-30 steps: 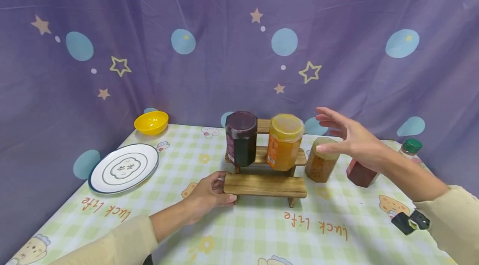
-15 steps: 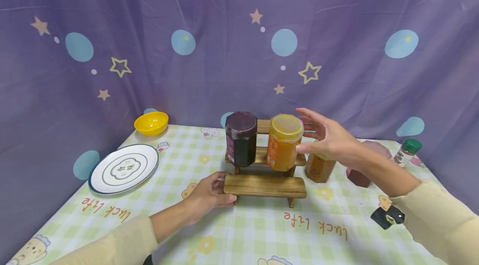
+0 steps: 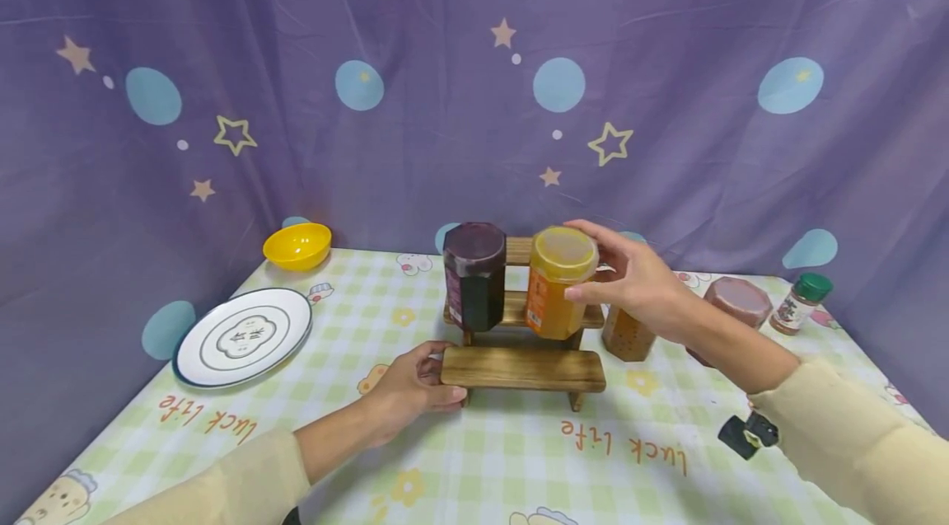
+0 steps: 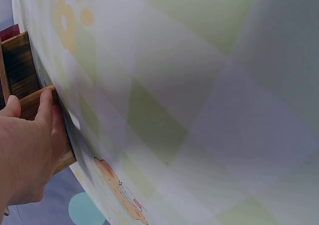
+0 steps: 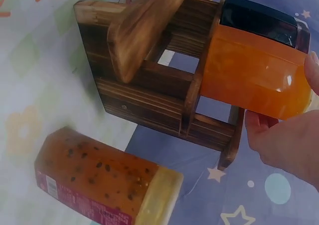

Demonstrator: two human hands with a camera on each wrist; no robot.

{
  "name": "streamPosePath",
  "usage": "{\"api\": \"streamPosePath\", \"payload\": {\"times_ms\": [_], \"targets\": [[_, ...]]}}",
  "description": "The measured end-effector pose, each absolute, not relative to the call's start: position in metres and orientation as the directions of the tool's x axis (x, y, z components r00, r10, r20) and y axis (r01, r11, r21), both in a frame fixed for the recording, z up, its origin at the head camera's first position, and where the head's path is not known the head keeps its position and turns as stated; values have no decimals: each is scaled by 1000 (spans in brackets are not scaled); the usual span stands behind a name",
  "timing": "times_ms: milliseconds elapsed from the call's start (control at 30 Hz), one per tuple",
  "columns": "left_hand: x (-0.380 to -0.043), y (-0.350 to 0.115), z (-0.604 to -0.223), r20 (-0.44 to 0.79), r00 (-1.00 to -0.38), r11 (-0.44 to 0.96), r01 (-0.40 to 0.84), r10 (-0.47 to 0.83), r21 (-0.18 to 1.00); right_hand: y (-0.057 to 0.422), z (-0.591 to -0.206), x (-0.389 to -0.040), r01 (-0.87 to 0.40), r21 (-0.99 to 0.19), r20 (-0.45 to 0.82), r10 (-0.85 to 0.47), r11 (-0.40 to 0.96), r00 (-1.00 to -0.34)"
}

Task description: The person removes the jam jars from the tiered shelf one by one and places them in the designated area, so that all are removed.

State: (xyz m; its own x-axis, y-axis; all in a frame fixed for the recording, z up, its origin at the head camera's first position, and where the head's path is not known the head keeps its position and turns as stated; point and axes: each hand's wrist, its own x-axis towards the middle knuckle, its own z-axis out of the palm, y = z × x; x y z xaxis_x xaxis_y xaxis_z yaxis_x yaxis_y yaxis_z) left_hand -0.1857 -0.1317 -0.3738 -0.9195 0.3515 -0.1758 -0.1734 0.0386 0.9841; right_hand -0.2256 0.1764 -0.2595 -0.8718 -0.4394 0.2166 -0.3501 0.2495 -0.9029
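A three-tier wooden rack (image 3: pixel 522 368) stands mid-table, and my left hand (image 3: pixel 404 393) grips the left end of its lowest step, the thumb in front. The left wrist view shows the same fingers pressed along the rack's wooden side (image 4: pixel 31 104). On the middle step are two octagonal jars: a dark purple jam jar (image 3: pixel 480 294) and, to its right, an orange jam jar (image 3: pixel 547 294) with a yellow lid. My right hand (image 3: pixel 641 286) holds the orange jar from the right, thumb in front and fingers behind, near its lid. In the right wrist view this jar's base is on the step.
Right of the rack stand a seeded brown jam jar (image 3: pixel 626 335), partly hidden by my right hand, a red jar (image 3: pixel 740 300) behind my forearm, and a green-capped seasoning bottle (image 3: pixel 795 309). At left are a white plate (image 3: pixel 289 335) and a yellow bowl (image 3: pixel 298 248). A purple curtain (image 3: pixel 415 171) hangs behind.
My right hand has moved left from above the brown jar to the orange jar and taken hold of it. My left hand has stayed on the rack.
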Motion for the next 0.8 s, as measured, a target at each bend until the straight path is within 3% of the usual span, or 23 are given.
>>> {"api": "streamPosePath", "payload": {"times_ms": [800], "targets": [[-185, -133, -375, -171, -917, 41, -167, 361, 985, 176, -250, -223, -289, -883, 181, -299, 371, -937]]}}
